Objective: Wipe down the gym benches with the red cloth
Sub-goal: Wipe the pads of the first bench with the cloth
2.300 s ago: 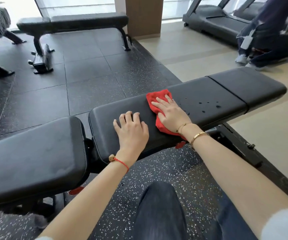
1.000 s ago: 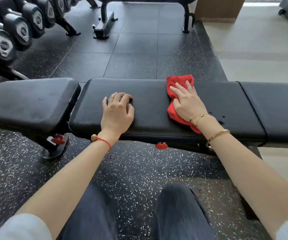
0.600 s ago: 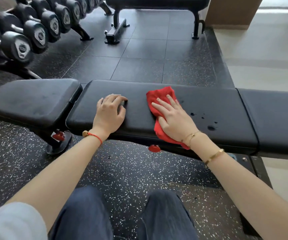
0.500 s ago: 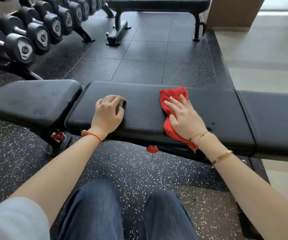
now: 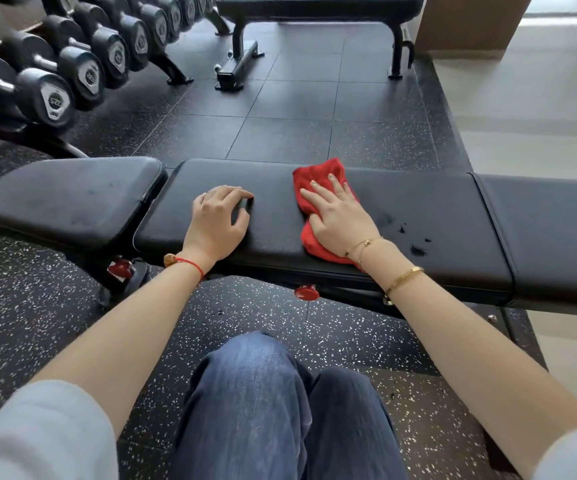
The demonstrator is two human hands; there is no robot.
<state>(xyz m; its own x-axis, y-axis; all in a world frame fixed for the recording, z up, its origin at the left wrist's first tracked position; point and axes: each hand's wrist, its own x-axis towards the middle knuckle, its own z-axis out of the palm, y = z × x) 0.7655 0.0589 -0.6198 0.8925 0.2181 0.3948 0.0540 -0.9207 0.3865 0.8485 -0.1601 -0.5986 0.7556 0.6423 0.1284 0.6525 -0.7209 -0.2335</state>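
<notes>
A black padded gym bench point(image 5: 436, 209) runs across the view in front of me, in three pad sections. The red cloth point(image 5: 318, 181) lies on the middle pad, and my right hand point(image 5: 340, 220) presses flat on it with fingers spread. My left hand point(image 5: 219, 223) rests on the same pad to the left of the cloth, fingers curled against the surface, holding nothing. Dark wet spots point(image 5: 417, 249) sit on the pad just right of my right hand. The near part of the cloth is hidden under my palm and wrist.
A dumbbell rack point(image 5: 72, 67) lines the far left. A second black bench point(image 5: 318, 5) stands at the back on dark rubber tiles. A brown pillar point(image 5: 467, 26) rises at the back right beside pale flooring. My knees point(image 5: 256, 393) are below the bench edge.
My right hand has slid the red cloth back and forth along the middle pad, ending slightly left, uncovering wet spots. My left hand has stayed planted. The view swung to face the bench squarely.
</notes>
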